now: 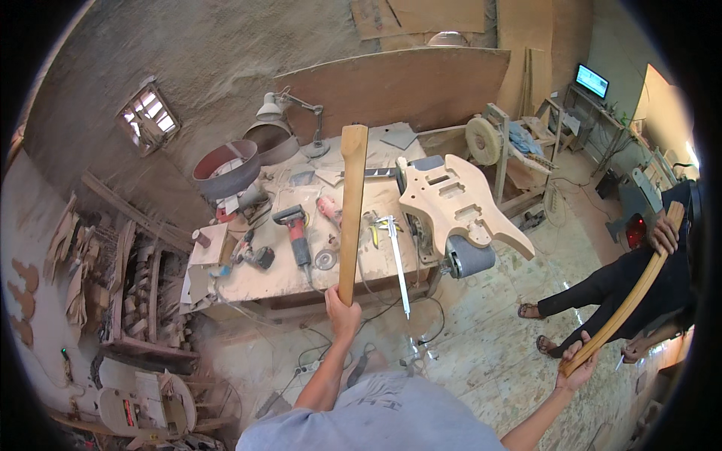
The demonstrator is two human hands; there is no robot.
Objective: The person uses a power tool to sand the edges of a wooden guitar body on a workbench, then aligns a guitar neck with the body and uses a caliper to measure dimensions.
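My left hand (344,314) is closed around the lower end of a long pale wooden guitar neck blank (352,225), held upright in front of the workbench. Its top end flares into a wider, angled head. Out to the right, my right hand (577,365) grips the near end of another long wooden piece (626,301), which looks curved and has a lengthwise groove or seam. A co-worker's hand (665,234) rests on the far end of that piece. A pale guitar body (457,203) with routed cavities lies at the bench's right end, over a sanding drum (469,258).
On the dusty workbench (286,197) lie an angle grinder (295,234), a caliper (394,259), a cordless drill (254,252) and a desk lamp (317,124). The co-worker in dark clothes (587,297) stands at right. Cables (368,319) trail over the floor. Wood scraps (143,293) fill a left-hand rack.
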